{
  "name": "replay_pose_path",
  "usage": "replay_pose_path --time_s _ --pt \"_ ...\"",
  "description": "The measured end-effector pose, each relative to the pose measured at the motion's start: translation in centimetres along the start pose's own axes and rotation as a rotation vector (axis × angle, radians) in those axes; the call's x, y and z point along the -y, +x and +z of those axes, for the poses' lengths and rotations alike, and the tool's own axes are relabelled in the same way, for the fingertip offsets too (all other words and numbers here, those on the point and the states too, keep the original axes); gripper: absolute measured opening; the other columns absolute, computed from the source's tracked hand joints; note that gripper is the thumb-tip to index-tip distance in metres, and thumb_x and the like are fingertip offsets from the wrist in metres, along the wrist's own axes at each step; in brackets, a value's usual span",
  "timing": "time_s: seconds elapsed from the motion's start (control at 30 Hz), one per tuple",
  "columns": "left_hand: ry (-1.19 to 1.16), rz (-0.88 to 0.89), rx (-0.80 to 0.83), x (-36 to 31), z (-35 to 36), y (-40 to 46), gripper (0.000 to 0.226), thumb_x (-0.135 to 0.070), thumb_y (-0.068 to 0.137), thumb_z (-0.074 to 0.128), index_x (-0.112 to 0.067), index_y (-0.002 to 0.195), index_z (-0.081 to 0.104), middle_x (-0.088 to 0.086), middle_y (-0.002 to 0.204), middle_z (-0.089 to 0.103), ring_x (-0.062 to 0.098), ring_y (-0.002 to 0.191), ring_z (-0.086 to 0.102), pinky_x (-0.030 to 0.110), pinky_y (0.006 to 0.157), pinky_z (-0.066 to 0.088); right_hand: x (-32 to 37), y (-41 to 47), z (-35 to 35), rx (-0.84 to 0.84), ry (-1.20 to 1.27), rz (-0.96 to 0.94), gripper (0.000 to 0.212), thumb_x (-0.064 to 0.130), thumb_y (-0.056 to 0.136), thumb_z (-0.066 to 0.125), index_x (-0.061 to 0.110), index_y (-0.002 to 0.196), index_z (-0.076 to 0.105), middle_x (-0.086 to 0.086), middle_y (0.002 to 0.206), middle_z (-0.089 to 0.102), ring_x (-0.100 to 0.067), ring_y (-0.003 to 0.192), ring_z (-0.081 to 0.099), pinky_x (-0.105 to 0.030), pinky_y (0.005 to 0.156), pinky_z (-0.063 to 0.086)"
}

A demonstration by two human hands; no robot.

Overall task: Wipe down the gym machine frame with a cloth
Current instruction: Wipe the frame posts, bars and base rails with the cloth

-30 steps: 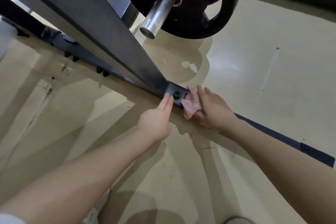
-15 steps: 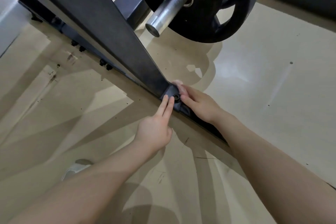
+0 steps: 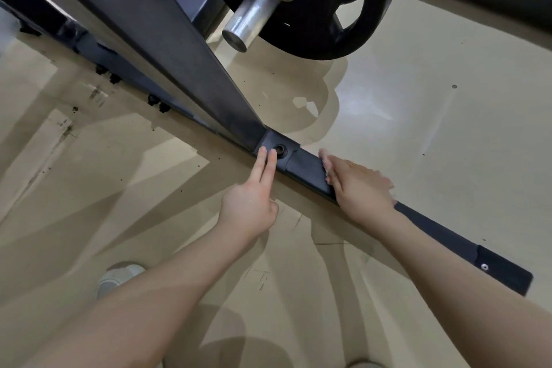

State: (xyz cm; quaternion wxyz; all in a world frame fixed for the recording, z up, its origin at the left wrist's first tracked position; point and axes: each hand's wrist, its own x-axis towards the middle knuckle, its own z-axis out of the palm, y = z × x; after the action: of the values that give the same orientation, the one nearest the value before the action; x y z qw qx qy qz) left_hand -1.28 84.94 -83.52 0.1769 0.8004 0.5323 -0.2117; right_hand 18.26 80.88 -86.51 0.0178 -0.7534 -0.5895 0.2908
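A dark metal frame bar (image 3: 307, 169) lies along the floor, joined by a bolt (image 3: 280, 149) to a slanted grey beam (image 3: 167, 48). My right hand (image 3: 360, 185) lies flat on the floor bar, just right of the bolt. It presses a pink cloth (image 3: 326, 165), of which only a sliver shows at the fingertips. My left hand (image 3: 251, 203) rests two straight fingers on the bar beside the bolt, the other fingers curled.
A black weight plate (image 3: 334, 9) on a steel sleeve (image 3: 254, 15) hangs above the bar. The bar's far end (image 3: 504, 273) reaches the lower right. A white shoe (image 3: 118, 276) stands on the beige floor at lower left.
My right hand has slid with the cloth from the bolt joint to the right along the floor bar. My left hand has stayed by the bolt.
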Motion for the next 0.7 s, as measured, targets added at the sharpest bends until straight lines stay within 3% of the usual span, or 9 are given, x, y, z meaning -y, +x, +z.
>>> replay_pose_path --time_s 0.07,0.2,0.3,0.37,0.47,0.53,0.6,0.7 --pt "-0.008 0.000 0.002 -0.1 0.0 0.0 0.085 -0.027 0.087 0.045 -0.024 0.149 -0.014 -0.008 0.156 -0.020 0.024 0.060 0.056 0.025 0.050 0.038 1.6 1.0 0.6 -0.081 -0.073 -0.044 0.023 0.029 0.105 0.022 0.021 0.112 0.042 -0.006 0.098 0.062 -0.031 0.078 0.054 -0.036 0.060 0.033" --pt "0.016 0.007 -0.001 0.1 0.2 0.3 0.086 -0.031 0.089 0.046 -0.024 0.148 -0.016 -0.009 0.156 -0.021 0.023 0.054 0.049 0.025 0.049 0.036 5.2 2.9 2.7 -0.227 -0.018 -0.170 0.040 0.022 0.102 0.031 0.008 0.138 0.042 -0.013 0.117 0.063 -0.034 0.099 0.059 -0.038 0.075 0.036" --pt "0.020 0.012 -0.016 0.1 0.3 0.2 0.086 -0.028 0.089 0.046 -0.023 0.148 -0.016 -0.007 0.157 -0.020 0.023 0.053 0.048 0.024 0.049 0.036 2.0 0.0 2.6 -0.258 -0.041 -0.228 0.049 0.027 0.100 0.029 0.013 0.145 0.040 -0.010 0.117 0.065 -0.034 0.095 0.061 -0.047 0.086 0.043" --pt "0.017 0.022 -0.025 0.1 0.3 0.1 0.085 -0.027 0.089 0.046 -0.022 0.149 -0.014 -0.007 0.157 -0.018 0.022 0.053 0.049 0.024 0.047 0.035 -0.5 -2.5 2.4 -0.316 -0.087 -0.125 0.046 0.025 0.098 0.029 0.011 0.136 0.051 -0.010 0.107 0.068 -0.034 0.085 0.062 -0.047 0.083 0.044" --pt "0.016 0.034 -0.038 0.4 0.3 0.3 0.083 -0.024 0.089 0.044 -0.023 0.149 -0.012 -0.008 0.158 -0.015 0.021 0.053 0.048 0.024 0.045 0.031 0.6 -2.7 1.5 -0.315 -0.090 -0.061 0.035 0.010 0.085 0.034 0.001 0.109 0.059 -0.018 0.088 0.065 -0.039 0.074 0.062 -0.036 0.065 0.036" --pt "0.002 0.039 -0.041 0.8 0.3 0.4 0.081 -0.022 0.089 0.044 -0.024 0.150 -0.009 -0.010 0.158 -0.013 0.023 0.055 0.048 0.025 0.047 0.031 3.6 -0.2 1.2 -0.187 -0.144 -0.128 0.041 0.010 0.089 0.036 0.001 0.127 0.048 -0.020 0.113 0.061 -0.038 0.100 0.058 -0.039 0.077 0.038" --pt "-0.022 0.050 -0.043 1.3 0.4 0.5 0.079 -0.021 0.090 0.044 -0.023 0.151 -0.005 -0.012 0.158 -0.012 0.026 0.058 0.048 0.026 0.052 0.033 5.6 1.6 1.3 -0.071 -0.119 -0.098 0.053 0.016 0.098 0.037 0.002 0.147 0.023 -0.018 0.143 0.040 -0.032 0.128 0.041 -0.039 0.099 0.031" --pt "-0.041 0.103 -0.049 2.3 0.6 0.5 0.077 -0.020 0.089 0.045 -0.025 0.151 0.001 -0.016 0.157 -0.011 0.027 0.061 0.049 0.027 0.056 0.036 4.3 0.1 2.8 -0.094 -0.151 -0.187 0.059 0.016 0.100 0.032 0.005 0.153 0.007 -0.011 0.159 0.015 -0.027 0.144 0.022 -0.040 0.110 0.026"
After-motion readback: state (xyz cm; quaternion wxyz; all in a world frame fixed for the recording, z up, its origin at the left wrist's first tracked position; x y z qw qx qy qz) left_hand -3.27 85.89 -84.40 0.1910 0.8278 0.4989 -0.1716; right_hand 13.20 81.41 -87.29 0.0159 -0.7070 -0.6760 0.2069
